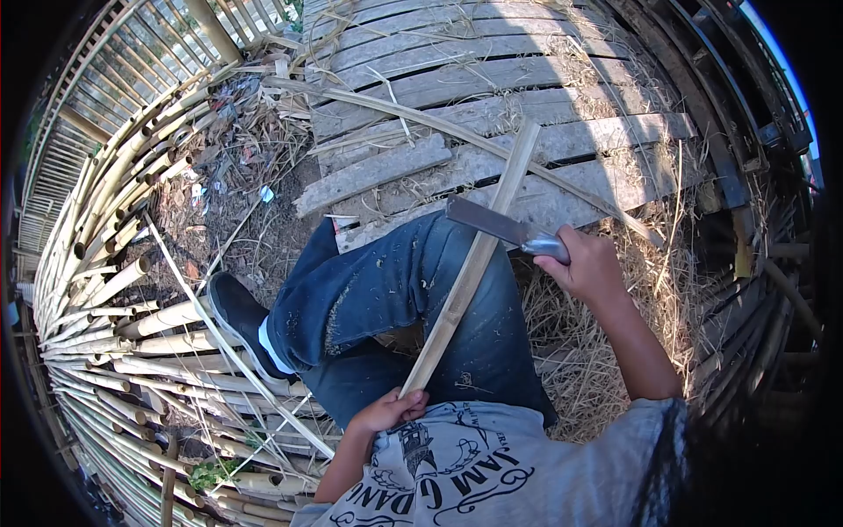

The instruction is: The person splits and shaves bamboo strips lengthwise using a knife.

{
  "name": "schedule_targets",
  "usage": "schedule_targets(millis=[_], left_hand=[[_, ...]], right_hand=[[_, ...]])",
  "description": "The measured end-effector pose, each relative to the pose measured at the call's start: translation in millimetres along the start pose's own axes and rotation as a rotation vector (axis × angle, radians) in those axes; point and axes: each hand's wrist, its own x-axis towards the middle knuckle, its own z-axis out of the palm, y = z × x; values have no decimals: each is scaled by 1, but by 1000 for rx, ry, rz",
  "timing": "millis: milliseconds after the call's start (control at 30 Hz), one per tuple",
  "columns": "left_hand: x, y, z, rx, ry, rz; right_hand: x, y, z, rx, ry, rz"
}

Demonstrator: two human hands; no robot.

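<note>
A long flat bamboo strip [465, 285] lies slantwise across the jeans-covered thigh, its far end over the wooden slats. My left hand [389, 411] is closed round the strip's near end, close to the shirt. In my right hand [586, 266] is the metallic-looking handle of a broad-bladed knife [487, 220]. The blade crosses over the strip near the knee, pointing left; whether its edge touches the strip cannot be made out.
Weathered slats [492, 79] form a platform ahead, with a long thin strip [413, 114] and a short board [373, 174] on it. Many bamboo poles [176, 364] spread at the left. Shavings [571, 386] cover the ground at right. A bamboo fence [158, 53] stands far left.
</note>
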Motion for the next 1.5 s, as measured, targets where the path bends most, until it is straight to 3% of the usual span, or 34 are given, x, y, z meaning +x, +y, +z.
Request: schedule_targets(millis=[33, 100, 133, 200, 300, 333, 433, 500, 600, 733, 867, 1000, 1033, 1100, 1167, 1233, 1300, 1367, 1400, 1433, 1500], left_hand=[[-1, -1, -1, -5, -10, -15], [-2, 2, 0, -7, -30, -45], [-1, 5, 4, -18, -12, -34], [-1, 1, 7, -41, 10, -10], [-2, -1, 3, -62, 30, -23], [-3, 1, 1, -48, 9, -35], [-1, -2, 2, -48, -25, -63], [3, 2, 3, -65, -14, -23], [-8, 0, 0, -40, 28, -83], [-3, 3, 8, -74, 137, -78], [-4, 3, 2, -47, 54, -98], [-2, 3, 0, -35, -15, -67], [-2, 4, 1, -39, -5, -61], [-5, 4, 0, -91, -17, -92], [-4, 5, -1, -88, -24, -122], [-4, 5, 1, -90, -25, -127], [-6, 5, 4, -40, 48, -111], [-6, 2, 4, -71, 30, -90], [-3, 2, 2, -92, 2, -74], [-2, 1, 2, -90, -13, -77], [-4, 0, 8, 34, 123, -45]], right_hand=[[0, -11, -6, -42, -146, -119], [5, -4, 1, -65, -87, -189], [7, 6, 7, -68, -91, -185], [15, 23, 13, -33, 49, 28], [3, 1, 17, 30, -14, 26], [2, 3, 15, -38, -9, -120], [10, 39, 23, -50, 99, -101], [10, 22, 29, 11, 114, -66], [10, 0, 17, -73, 55, -269], [26, 30, 28, -44, 191, -81], [26, 8, 16, -48, 65, -326], [33, 30, 25, -69, 196, -88], [34, 19, 20, -61, 196, -97], [30, 4, 14, -71, 62, -321], [38, 30, 19, -68, 81, -297], [52, 40, 15, 25, 202, 185], [48, 26, 4, 40, 131, 181], [40, 5, -4, -60, -50, -275], [41, 0, -8, -82, -125, -310], [43, 8, -3, -93, -129, -301], [52, 29, 8, 110, 134, -14]])
